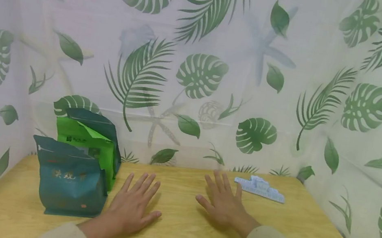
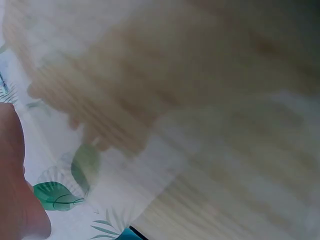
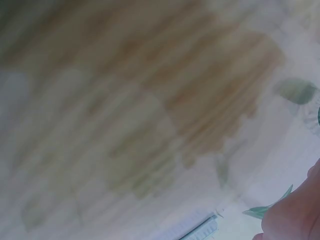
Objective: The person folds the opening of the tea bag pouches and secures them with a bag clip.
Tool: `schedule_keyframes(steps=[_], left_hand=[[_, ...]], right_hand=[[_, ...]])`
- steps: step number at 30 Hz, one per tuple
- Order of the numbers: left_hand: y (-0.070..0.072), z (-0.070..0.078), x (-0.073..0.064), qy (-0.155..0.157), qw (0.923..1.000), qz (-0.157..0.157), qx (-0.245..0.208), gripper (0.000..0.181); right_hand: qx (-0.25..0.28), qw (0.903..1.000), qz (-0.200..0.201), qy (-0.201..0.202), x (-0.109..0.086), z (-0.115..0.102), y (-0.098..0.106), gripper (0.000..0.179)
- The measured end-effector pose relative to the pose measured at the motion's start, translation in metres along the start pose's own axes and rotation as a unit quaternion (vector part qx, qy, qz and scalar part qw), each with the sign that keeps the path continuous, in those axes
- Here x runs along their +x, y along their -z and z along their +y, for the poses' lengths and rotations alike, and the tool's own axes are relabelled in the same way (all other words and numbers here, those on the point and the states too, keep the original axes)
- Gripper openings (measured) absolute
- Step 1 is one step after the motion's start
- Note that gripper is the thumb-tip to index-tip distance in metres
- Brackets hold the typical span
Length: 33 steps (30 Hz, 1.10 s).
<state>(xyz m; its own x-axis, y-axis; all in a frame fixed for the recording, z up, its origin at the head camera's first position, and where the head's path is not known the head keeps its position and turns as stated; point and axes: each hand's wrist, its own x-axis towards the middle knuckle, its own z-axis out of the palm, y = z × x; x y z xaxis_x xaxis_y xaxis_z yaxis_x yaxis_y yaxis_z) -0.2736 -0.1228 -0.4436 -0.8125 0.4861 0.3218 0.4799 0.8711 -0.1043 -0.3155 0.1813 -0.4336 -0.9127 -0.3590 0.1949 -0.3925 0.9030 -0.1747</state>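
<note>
My left hand [image 1: 133, 203] lies palm down with its fingers spread, just right of a standing dark teal bag [image 1: 70, 183] with gold characters. Behind that bag stand a bright green bag [image 1: 89, 139] and another dark teal bag [image 1: 112, 125], both partly covered. Also palm down with spread fingers is my right hand [image 1: 223, 202], in front of and left of a small stack of pale blue, printed pieces [image 1: 260, 187]. Neither hand holds anything. The left wrist view catches part of the left hand [image 2: 20, 185]; the right wrist view shows part of the right hand [image 3: 295, 215].
A wood-grain table [image 1: 174, 231] spreads under both hands. Behind it and at both sides hangs a white curtain [image 1: 205, 26] printed with green leaves, meeting the table's back edge close behind the bags and the pale blue pieces.
</note>
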Motion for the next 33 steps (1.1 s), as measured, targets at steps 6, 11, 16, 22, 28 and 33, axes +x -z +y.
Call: schedule_keyframes(steps=[6,11,16,22,28,33], left_hand=[[0.002,0.000,-0.003,0.003,0.9999,-0.004,0.013,0.080],[0.001,-0.004,-0.008,0.005,0.9997,-0.009,0.024,0.079],[0.001,-0.006,-0.012,0.008,0.9993,-0.016,0.031,0.080],[0.003,-0.006,-0.013,0.007,0.9995,-0.015,0.029,0.078],[0.007,-0.007,-0.015,0.009,0.9994,0.022,0.027,0.075],[0.010,-0.009,-0.015,0.006,0.9984,0.052,0.021,0.074]], right_hand=[[0.010,0.9999,-0.004,0.001,-0.001,-0.005,0.000,0.077],[0.015,0.9999,0.003,0.000,-0.002,-0.007,-0.002,0.076],[0.012,0.9999,-0.001,-0.002,-0.001,-0.009,-0.002,0.076],[0.012,0.9999,-0.010,-0.006,-0.002,-0.013,-0.001,0.075],[0.012,0.9999,-0.005,0.004,-0.003,-0.017,-0.001,0.074],[0.014,0.9997,0.004,0.020,-0.003,-0.022,0.000,0.074]])
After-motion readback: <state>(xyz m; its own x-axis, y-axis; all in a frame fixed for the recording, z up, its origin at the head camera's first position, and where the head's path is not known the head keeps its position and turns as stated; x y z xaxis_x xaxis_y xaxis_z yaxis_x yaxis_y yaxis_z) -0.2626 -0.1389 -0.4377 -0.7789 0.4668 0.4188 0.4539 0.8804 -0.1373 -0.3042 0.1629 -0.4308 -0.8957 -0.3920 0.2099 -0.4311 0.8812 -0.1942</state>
